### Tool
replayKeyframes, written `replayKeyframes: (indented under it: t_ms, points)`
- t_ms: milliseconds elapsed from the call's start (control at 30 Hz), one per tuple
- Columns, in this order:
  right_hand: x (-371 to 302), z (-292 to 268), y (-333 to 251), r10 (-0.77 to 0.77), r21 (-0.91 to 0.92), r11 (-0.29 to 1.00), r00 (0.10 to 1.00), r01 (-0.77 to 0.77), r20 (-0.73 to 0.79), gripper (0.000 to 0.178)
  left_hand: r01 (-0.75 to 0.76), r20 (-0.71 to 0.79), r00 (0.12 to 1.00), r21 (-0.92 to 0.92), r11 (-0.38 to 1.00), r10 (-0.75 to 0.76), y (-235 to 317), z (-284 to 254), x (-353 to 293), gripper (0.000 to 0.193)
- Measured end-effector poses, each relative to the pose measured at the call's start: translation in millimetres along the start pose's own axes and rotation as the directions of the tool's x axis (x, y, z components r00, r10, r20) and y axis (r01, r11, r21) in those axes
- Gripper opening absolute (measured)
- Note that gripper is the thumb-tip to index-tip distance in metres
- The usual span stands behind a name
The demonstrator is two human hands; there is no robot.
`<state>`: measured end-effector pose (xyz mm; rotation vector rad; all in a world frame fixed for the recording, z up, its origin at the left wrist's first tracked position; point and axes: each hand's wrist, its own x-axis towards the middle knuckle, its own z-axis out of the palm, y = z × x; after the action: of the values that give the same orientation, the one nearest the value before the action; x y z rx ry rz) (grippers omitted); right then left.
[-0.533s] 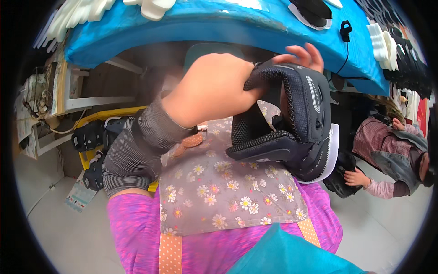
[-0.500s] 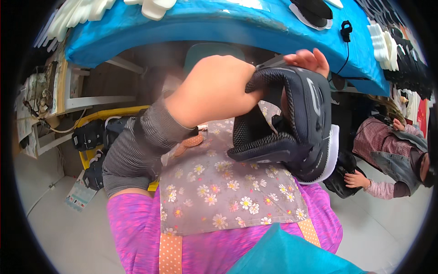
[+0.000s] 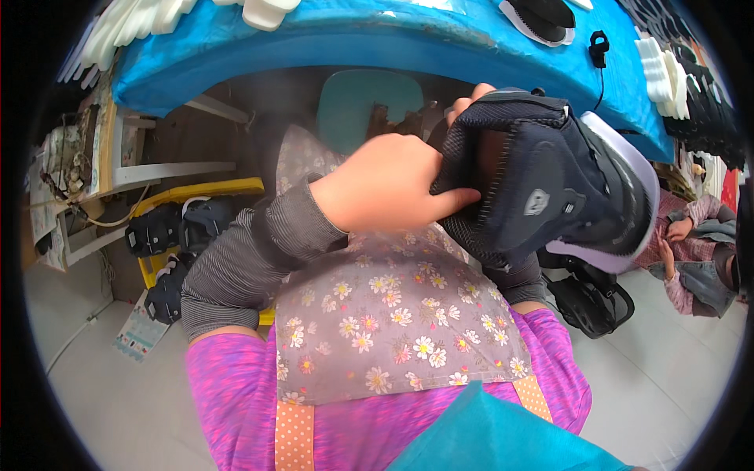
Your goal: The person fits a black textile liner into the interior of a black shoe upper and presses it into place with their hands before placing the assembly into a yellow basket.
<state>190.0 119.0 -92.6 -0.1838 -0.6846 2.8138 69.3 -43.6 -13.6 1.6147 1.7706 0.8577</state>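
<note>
A dark navy shoe upper (image 3: 542, 196) with a meshy lining and a pale strip along its bottom edge is raised over my lap, tilted, its sole side turned to the right. My left hand (image 3: 385, 180) grips the rim of its opening at the left, with the thumb reaching inside. Behind the shoe upper is my right hand (image 3: 470, 102); only some fingers show over its far edge, holding it, and the rest is hidden. Below it lies my flowered apron (image 3: 393, 314).
A blue-covered table (image 3: 353, 47) spans the far side, with a black-and-white shoe piece (image 3: 540, 20) and white foam pieces (image 3: 145, 23) on it. A yellow rack (image 3: 196, 192) with dark shoes stands left. A black bag-like item (image 3: 589, 302) and a seated person (image 3: 691, 251) are at right.
The shoe upper has turned and shifted right, its sole side swinging up. My left hand has moved slightly down. The person at right has drawn their hand off the black item.
</note>
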Motion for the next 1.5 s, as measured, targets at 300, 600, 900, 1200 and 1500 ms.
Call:
replayKeyframes:
  t_ms: [300,600,900,1200,1500]
  points:
    - [-9.9,10.5,-19.9,-0.167,-0.277,0.941,0.979,0.193,0.116,0.039,-0.19,-0.333,0.931,-0.096,0.977,0.148,5.7,0.9,7.2,0.024]
    - [-7.5,8.8,16.7,-0.003,-0.148,0.989,0.998,0.012,0.063,0.051,-0.024,-0.188,0.978,-0.536,0.844,-0.092,-4.3,4.7,7.9,0.039]
    - [3.7,28.1,-59.3,-0.46,-0.551,0.573,0.795,0.606,0.396,0.063,0.126,-0.061,0.965,-0.744,0.656,-0.255,-9.9,8.4,13.4,0.045]
    - [33.4,6.9,-66.2,-0.445,-0.712,0.35,0.777,0.609,0.445,0.05,-0.062,-0.399,0.904,-0.478,0.876,-0.154,-9.5,2.0,31.0,0.027]
    - [36.2,17.1,-43.0,-0.418,-0.437,0.703,0.823,0.561,0.385,0.032,-0.248,-0.255,0.927,0.131,0.96,0.275,-9.0,-6.4,23.0,0.017]
